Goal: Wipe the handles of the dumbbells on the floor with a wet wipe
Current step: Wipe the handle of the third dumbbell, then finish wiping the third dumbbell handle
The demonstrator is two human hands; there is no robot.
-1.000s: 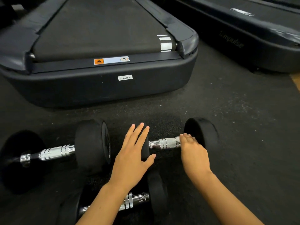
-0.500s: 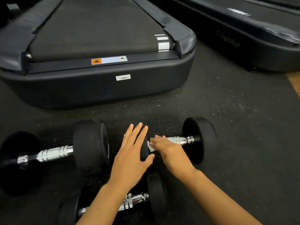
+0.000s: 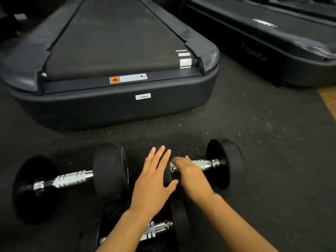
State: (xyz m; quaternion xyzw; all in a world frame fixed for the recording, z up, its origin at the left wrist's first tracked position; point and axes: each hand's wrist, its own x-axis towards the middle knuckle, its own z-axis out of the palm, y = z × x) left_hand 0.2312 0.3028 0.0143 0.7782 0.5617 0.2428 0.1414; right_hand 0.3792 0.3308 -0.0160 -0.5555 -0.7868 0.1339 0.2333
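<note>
— Where's the dumbbell being cleaned?

— The black rubber-ended dumbbell with the ribbed chrome handle (image 3: 203, 163) lies on the dark speckled rubber floor (image 3: 263, 142), straight ahead of both hands, its long axis running left to right.

— And the hands?

— The left hand (image 3: 154, 179) rests flat, fingers straight, on the dumbbell's near-left black end disc (image 3: 167, 176), steadying it. The right hand (image 3: 190, 172) is curled over the left end of the handle, just beside that disc. Any wet wipe would be under its fingers; I cannot make it out.

— So which way does the stroke go?

— I'd judge rightwards along the bar, toward the far black disc (image 3: 225, 162); the bare chrome lies on that side, nearest the right hand.

— The others?

— A larger chrome-handled black dumbbell (image 3: 72, 179) lies left, a third one (image 3: 158, 230) beneath the left forearm; neither is touched.
</note>
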